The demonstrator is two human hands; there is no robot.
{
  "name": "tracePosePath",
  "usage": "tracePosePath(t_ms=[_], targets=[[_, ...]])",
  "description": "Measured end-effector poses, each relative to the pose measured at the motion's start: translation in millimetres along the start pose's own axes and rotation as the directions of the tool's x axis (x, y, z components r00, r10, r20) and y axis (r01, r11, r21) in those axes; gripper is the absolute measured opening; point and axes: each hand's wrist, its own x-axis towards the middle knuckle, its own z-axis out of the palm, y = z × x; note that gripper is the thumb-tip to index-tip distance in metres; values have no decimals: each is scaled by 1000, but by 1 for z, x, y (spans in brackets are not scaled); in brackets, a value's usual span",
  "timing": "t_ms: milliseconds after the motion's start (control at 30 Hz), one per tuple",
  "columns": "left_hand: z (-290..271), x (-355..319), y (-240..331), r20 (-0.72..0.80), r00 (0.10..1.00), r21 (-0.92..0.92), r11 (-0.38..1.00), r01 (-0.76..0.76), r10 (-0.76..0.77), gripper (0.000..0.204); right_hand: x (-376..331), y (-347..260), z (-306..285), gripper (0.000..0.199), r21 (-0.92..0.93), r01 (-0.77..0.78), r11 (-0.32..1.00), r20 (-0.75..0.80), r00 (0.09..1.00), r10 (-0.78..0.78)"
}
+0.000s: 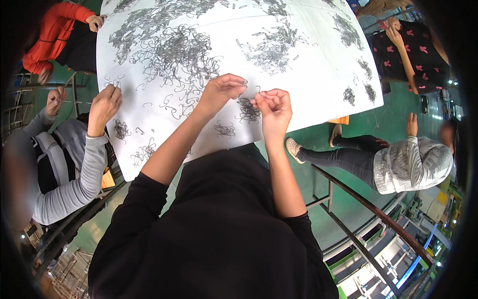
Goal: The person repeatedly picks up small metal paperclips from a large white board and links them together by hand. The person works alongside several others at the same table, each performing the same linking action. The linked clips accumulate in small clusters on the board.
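Observation:
Above the near edge of a white table (318,74), my two hands are raised close together, fingertips almost meeting. My left hand (222,93) is closed in a pinch, with a small bent metal wire piece (245,82) showing at its fingertips. My right hand (275,105) is pinched too; what it holds, if anything, is too small to make out. Just beneath them lies a small dark heap of wire hooks (248,111). A second, smaller heap of hooks (224,129) sits nearer me. Beyond my left hand spreads a big loose pile of curved wire hooks (179,52).
Short straight metal pieces (274,50) lie scattered farther back. Small heaps (349,95) dot the right side. At the left, a co-worker in a grey sleeve (94,159) reaches over the table; another in red (52,35) stands beyond. People and metal rails (368,212) are at the right.

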Motion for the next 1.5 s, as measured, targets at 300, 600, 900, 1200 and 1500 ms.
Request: tracePosePath(t_ms=[300,600,900,1200,1500], targets=[[18,-20,24,-85,928,290,900,-326,363,29,13,-12,19,19,28,102,994,14,995,-102],[11,22,-4,-229,864,433,842,-322,448,20,12,-30,-5,22,-124,364,923,-110,919,-378],[62,118,-40,113,845,805,451,-386,522,10,24,-54,-53,23,-296,389,872,-214,863,-458],[80,145,-40,239,897,947,114,-300,371,6,28,-51,-57,23,-242,347,906,-217,891,-399],[43,113,-23,164,858,904,274,-328,486,9,32,-53,-50,23,-231,304,924,-148,928,-342]])
